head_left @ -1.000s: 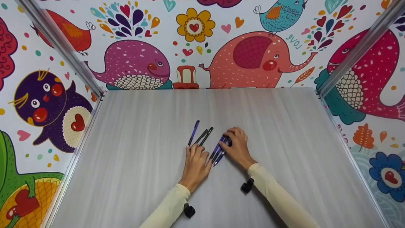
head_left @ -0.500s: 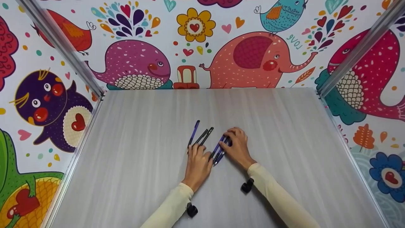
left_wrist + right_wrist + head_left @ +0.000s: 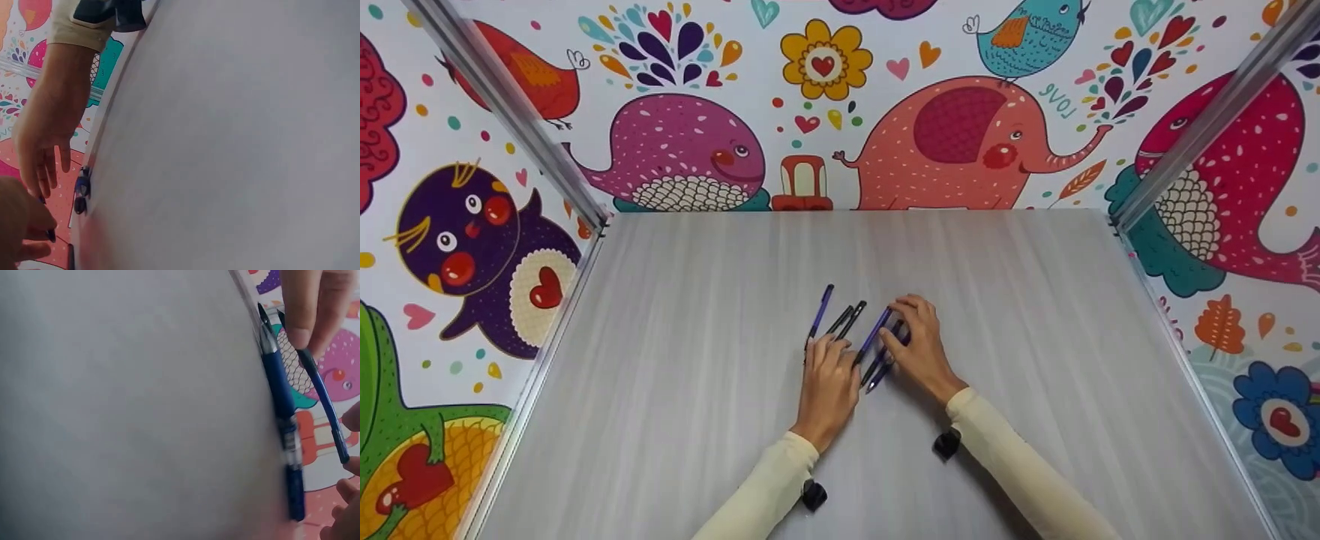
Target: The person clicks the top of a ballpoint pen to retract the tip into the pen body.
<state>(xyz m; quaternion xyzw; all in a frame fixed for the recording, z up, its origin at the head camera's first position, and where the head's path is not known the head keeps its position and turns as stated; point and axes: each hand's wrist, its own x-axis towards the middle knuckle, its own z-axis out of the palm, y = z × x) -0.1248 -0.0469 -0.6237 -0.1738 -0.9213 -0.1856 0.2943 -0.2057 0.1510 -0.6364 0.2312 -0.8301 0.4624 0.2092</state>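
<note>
In the head view my left hand (image 3: pixel 829 390) pinches the lower end of a slim purple-blue pen (image 3: pixel 874 331) between thumb and finger. The right wrist view shows this pen (image 3: pixel 326 399) slanting off the tabletop. Its far end meets a fingertip of my right hand (image 3: pixel 922 352), whose fingers bend loosely over the pens. Under that hand lie more pens (image 3: pixel 877 371), one with a silver tip; their upper parts are partly hidden. Beyond my left fingers lie a purple pen (image 3: pixel 821 309) and two black pens (image 3: pixel 851 321), their lower ends covered by the hand.
The pale wood-grain table (image 3: pixel 697 315) extends around the hands. Walls printed with cartoon animals (image 3: pixel 952 142) rise at the back and sides, with metal posts (image 3: pixel 525 127) at the corners. Black wrist cameras (image 3: pixel 814 495) hang by both cuffs.
The purple-blue pen has come away from the bunch under my right hand, toward the upper left. My right fingers have shifted slightly up; the left hand has moved a little right and up.
</note>
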